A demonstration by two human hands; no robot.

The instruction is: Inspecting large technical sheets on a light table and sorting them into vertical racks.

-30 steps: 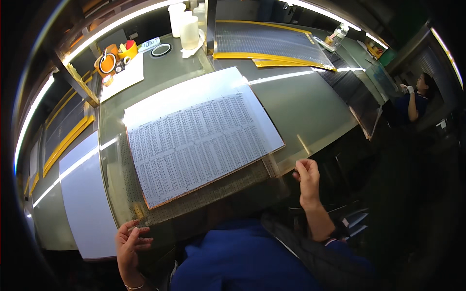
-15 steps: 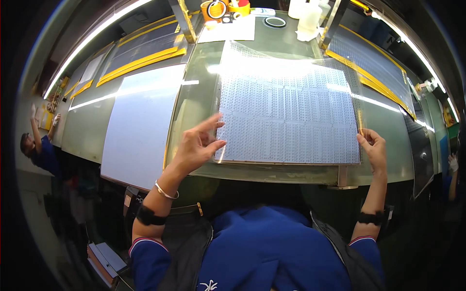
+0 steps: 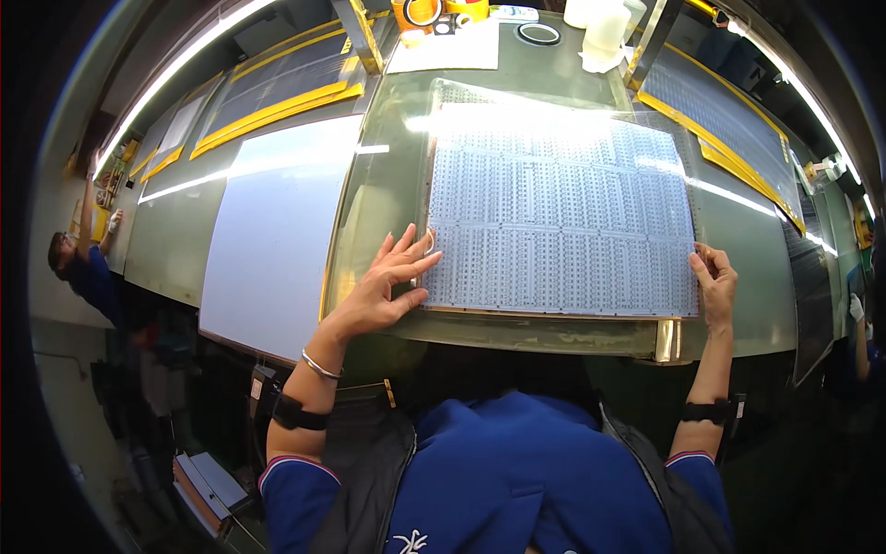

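Note:
A white panel (image 3: 563,268) lies on the glass-topped table, covered with rows of small dark marks. A clear film (image 3: 452,90) lies over it and sticks out past its far and left edges. At the near left corner, my left hand (image 3: 392,282) is open, fingers spread, with fingertips touching the film's left edge. My right hand (image 3: 716,282) is closed at the near right edge, thumb and fingers pinching the film's border there. Whether the right fingers also take in the panel's edge is hidden.
A plain white panel (image 3: 277,231) lies to the left. Yellow-edged framed sheets (image 3: 277,115) (image 3: 738,138) lean at both sides. Tape rolls (image 3: 538,34), a white paper (image 3: 452,51) and plastic bottles (image 3: 604,37) stand at the back. Another person (image 3: 88,268) is at far left.
My left hand has come down from above the sheet's corner to its left edge, fingers spreading. The film's right border now sits closer to the panel; its marks look sharper. My right hand keeps its pinch.

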